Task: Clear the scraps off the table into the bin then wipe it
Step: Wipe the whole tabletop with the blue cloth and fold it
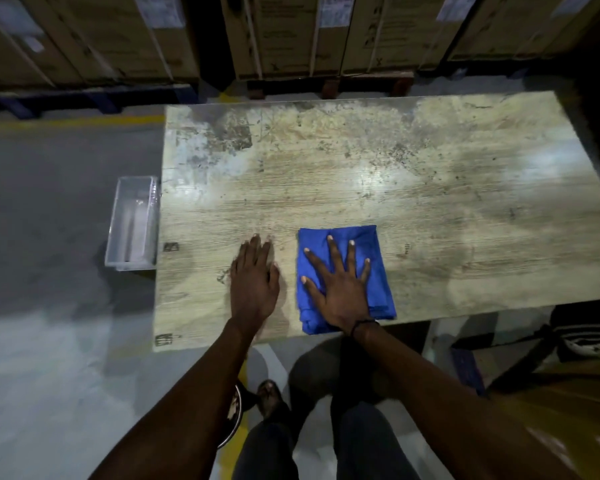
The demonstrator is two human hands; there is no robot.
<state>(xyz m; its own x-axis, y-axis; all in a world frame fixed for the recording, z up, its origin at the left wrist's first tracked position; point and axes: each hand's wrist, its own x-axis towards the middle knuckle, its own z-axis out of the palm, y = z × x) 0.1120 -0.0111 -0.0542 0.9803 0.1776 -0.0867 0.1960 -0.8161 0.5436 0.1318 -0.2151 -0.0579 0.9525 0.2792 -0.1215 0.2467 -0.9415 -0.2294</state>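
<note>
Head view, looking down: the right hand (340, 289) lies flat, palm down, on a folded bright blue cloth (347, 278), its fingers (331, 254) straight and spread wide, the thumb splayed toward the left. It presses the cloth rather than clutching it; no finger curls round the fabric. A thin dark band circles the right wrist, which sits at the cloth's near edge. The cloth rests on the worn, pale wood-grain tabletop (413, 188), close to the table's near edge and a little left of its middle.

The left hand (255, 282) is also flat and released, palm down on the bare tabletop just beside the cloth's left side but apart from it, fingers straight and held close together, pointing away from the body. It holds nothing.

Both forearms reach forward from the bottom of the frame, bare, converging slightly toward the table.

A clear rectangular plastic bin (132, 223) stands on the grey floor against the table's left edge, its opening facing up; what it contains I cannot tell. Beyond the far edge of the table, stacked brown cardboard boxes (291, 32) sit on pallets. The tabletop is mottled with dark stains and scuffs.
</note>
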